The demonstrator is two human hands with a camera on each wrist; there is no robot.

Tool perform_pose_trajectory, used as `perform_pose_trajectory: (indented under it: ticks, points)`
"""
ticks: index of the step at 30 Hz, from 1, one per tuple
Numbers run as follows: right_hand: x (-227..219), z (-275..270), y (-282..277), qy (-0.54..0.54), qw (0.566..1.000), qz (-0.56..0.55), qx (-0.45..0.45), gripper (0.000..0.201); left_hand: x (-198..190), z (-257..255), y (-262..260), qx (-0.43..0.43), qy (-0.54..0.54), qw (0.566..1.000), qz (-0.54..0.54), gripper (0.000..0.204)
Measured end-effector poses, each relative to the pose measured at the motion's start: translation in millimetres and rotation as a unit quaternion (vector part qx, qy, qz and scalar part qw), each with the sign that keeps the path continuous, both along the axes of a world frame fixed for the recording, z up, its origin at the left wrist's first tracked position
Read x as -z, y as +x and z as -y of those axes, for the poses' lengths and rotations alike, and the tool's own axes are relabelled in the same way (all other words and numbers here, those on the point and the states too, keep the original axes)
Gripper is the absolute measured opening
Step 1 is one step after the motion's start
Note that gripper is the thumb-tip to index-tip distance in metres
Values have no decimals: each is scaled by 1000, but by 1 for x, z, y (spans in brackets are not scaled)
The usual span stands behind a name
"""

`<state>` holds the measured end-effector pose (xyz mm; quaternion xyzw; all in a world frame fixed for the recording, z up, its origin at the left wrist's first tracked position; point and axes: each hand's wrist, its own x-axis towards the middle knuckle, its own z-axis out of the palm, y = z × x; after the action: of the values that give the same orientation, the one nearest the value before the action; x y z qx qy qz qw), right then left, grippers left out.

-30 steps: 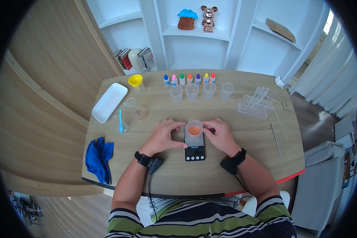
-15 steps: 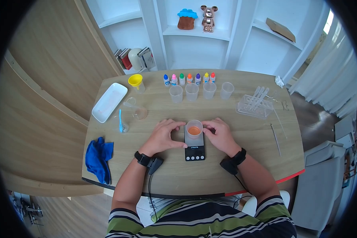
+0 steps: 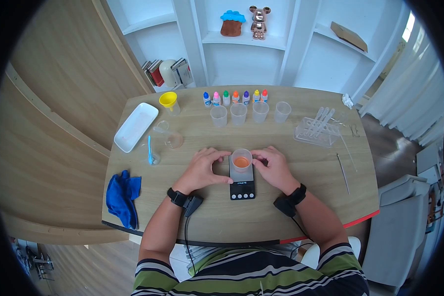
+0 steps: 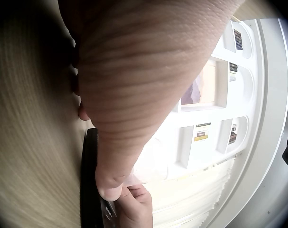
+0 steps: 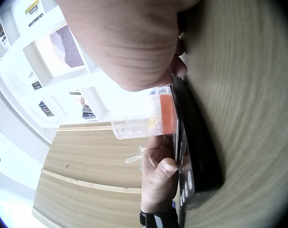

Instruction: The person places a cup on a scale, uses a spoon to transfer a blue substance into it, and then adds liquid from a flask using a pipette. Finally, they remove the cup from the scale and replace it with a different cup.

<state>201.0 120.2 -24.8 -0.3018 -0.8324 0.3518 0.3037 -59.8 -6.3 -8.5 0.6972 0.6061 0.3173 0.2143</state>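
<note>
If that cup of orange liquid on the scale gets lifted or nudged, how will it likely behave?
The cup looks like thin clear plastic, so probably light and slightly squeezable. It is tall on the small scale, so a sideways push might tip it. Only its bottom holds liquid, so sloshing seems modest.

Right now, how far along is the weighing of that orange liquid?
Done: the clear plastic cup of orange liquid stands on the black pocket scale. In hand: the left hand and right hand touch its sides. Left: four empty clear cups wait, unfilled.

We see a white rectangular tray (image 3: 135,127), yellow plastic funnel (image 3: 168,100), crumpled blue cloth (image 3: 123,197), four empty clear plastic cups (image 3: 249,114), clear test-tube rack (image 3: 317,129), six colour-capped dropper bottles (image 3: 236,97).
</note>
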Motion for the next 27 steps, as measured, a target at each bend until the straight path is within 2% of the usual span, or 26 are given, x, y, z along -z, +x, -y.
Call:
perform_pose_trajectory:
  ticks: [27]
  points:
    - [3, 2, 0, -14, 1000, -13, 18, 32, -2, 1, 1, -5, -4, 1000, 4, 83]
